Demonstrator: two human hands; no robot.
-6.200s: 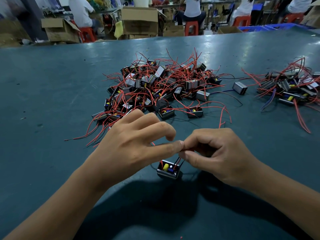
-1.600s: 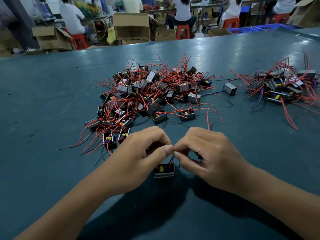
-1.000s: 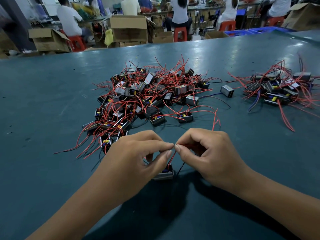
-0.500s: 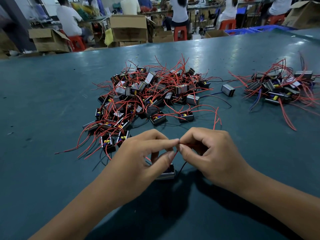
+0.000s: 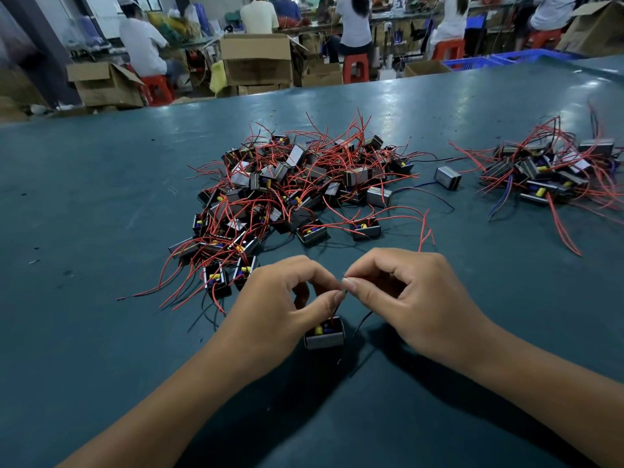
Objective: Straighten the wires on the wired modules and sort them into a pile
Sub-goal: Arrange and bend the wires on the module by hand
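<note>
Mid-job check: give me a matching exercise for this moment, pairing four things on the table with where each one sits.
Things:
1. big tangled pile of modules
2. smaller pile of modules
3. lone module
4. module being worked on

Places:
A. alone on the table between the two piles
B. below the left hand and right hand, which pinch its wires
C. far right
D. table centre

Pairs: 1-D, 2-C, 3-A, 4-B

No text, label, brand or number can be read. The modules [image 5: 297, 184] heaped on the worktop [image 5: 101, 231] and the cardboard boxes [image 5: 256, 59] beyond its far edge show no legible markings.
</note>
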